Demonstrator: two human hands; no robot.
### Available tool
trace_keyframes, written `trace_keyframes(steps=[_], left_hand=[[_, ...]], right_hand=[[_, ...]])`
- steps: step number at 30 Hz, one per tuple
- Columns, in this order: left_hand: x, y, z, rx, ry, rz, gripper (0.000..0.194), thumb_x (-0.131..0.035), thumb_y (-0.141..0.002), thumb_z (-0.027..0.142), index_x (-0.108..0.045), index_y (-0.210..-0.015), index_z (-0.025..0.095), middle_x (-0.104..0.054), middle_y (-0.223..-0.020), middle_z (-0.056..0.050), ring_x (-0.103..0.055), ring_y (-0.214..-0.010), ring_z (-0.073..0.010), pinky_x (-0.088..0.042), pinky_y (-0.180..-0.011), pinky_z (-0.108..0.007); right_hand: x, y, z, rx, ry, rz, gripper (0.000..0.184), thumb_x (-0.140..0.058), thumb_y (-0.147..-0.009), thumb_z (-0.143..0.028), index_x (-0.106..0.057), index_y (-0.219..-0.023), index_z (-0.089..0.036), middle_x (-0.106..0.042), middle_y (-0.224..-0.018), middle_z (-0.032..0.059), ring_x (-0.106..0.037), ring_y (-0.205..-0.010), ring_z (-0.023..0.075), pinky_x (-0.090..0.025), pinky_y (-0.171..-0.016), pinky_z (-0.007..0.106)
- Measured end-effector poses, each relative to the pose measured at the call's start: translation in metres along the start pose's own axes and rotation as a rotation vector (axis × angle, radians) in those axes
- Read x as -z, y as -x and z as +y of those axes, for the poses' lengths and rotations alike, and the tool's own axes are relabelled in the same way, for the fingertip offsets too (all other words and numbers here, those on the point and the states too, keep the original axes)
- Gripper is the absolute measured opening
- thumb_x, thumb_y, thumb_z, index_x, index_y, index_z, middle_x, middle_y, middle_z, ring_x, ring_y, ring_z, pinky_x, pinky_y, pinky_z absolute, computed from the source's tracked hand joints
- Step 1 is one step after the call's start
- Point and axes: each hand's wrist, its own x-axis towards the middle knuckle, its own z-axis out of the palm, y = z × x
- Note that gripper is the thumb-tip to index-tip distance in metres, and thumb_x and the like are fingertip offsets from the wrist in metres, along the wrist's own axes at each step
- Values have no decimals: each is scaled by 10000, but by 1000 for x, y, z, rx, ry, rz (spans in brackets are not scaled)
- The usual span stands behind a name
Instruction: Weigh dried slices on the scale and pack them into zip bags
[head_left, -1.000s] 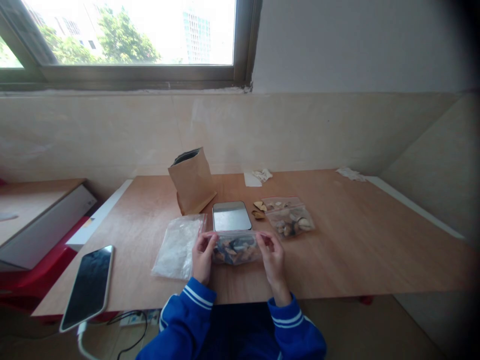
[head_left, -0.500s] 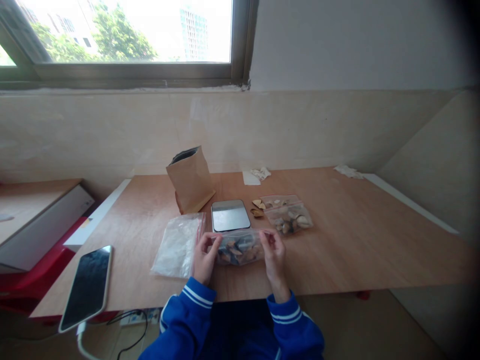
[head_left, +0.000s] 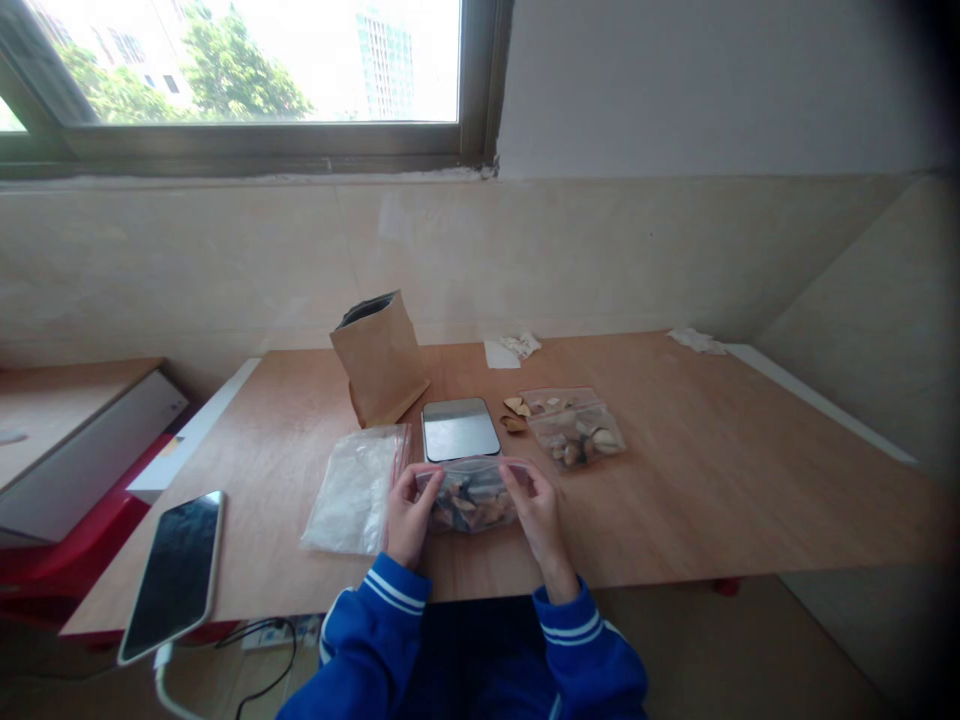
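Observation:
A small clear zip bag [head_left: 471,497] filled with brown and dark pieces sits near the table's front edge. My left hand [head_left: 409,515] pinches its left end and my right hand [head_left: 534,510] pinches its top right, both closed on the bag's upper strip. Just behind the bag lies a small flat scale [head_left: 460,430] with a shiny plate. A second filled zip bag [head_left: 574,428] lies to the right of the scale, with a few loose pieces [head_left: 515,413] beside it. A stack of empty clear bags [head_left: 356,488] lies left of my left hand.
An open brown paper bag [head_left: 379,358] stands behind the scale. A phone [head_left: 176,570] with a white cable lies at the table's front left corner. Crumpled paper scraps [head_left: 514,349] lie at the back by the wall, another scrap [head_left: 697,341] at the far right.
My right hand has slid left along the top of the bag, closer to my left hand. The bag has shifted slightly left. Everything else stays put.

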Motion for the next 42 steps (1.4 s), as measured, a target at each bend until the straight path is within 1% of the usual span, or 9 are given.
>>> trace_keyframes(steps=[10, 14, 17, 22, 25, 28, 33, 37, 42], left_hand=[[2, 1, 1, -13, 21, 56, 232, -715, -732, 362, -703, -825, 150, -700, -797, -40, -642, -776, -165, -506, -732, -263], [2, 1, 0, -31, 6, 78, 237, -727, -718, 364, -711, -808, 146, -698, -774, -44, -644, -763, -177, -515, -714, -275], [2, 0, -1, -39, -8, 85, 229, -726, -721, 358, -710, -812, 148, -695, -766, -38, -641, -749, -165, -508, -703, -259], [2, 1, 2, -47, -14, 31, 212, -699, -749, 358, -680, -809, 156, -681, -782, -27, -628, -741, -144, -496, -681, -232], [0, 2, 7, -26, -13, -26, 229, -687, -755, 375, -674, -838, 162, -679, -820, -33, -629, -768, -155, -503, -688, -238], [-2, 3, 10, 13, -10, -69, 266, -678, -758, 395, -680, -886, 161, -692, -867, -50, -636, -790, -170, -515, -698, -255], [-2, 4, 10, 16, -12, -60, 249, -678, -762, 389, -683, -857, 159, -701, -838, -48, -644, -777, -170, -521, -702, -261], [-3, 4, 9, 9, -40, -77, 231, -674, -771, 371, -690, -875, 165, -702, -843, -43, -646, -806, -166, -509, -738, -258], [-2, 4, 10, -23, -80, -74, 212, -675, -770, 362, -685, -847, 165, -696, -833, -47, -636, -817, -178, -495, -759, -276]], right_hand=[[1, 1, -1, 70, 42, 77, 256, -649, -790, -413, -693, -855, -170, -693, -874, 61, -638, -832, 201, -522, -764, 334], [2, 0, -2, 105, 36, 78, 246, -647, -791, -414, -688, -825, -174, -667, -815, 40, -624, -791, 188, -519, -736, 321], [2, 1, -2, 97, 20, 75, 244, -651, -788, -416, -678, -804, -174, -656, -785, 27, -619, -762, 177, -514, -716, 308], [2, 2, -2, 60, -14, 68, 249, -663, -779, -417, -665, -821, -171, -675, -798, 34, -635, -765, 184, -521, -721, 316], [2, 2, -3, 6, -38, 66, 282, -662, -773, -437, -668, -850, -166, -700, -810, 51, -653, -777, 202, -534, -728, 333], [2, 2, -3, -7, -62, 50, 293, -657, -772, -449, -674, -858, -169, -713, -837, 60, -666, -804, 214, -545, -746, 345], [1, 2, -5, -1, -32, -17, 278, -667, -768, -430, -693, -874, -175, -719, -879, 70, -673, -833, 227, -555, -762, 358], [0, 2, -6, 32, -13, 0, 245, -663, -775, -410, -701, -839, -177, -708, -871, 61, -666, -839, 219, -550, -766, 347], [0, 3, -4, 54, -38, 0, 216, -664, -773, -398, -683, -807, -185, -687, -820, 36, -654, -797, 201, -534, -737, 327]])
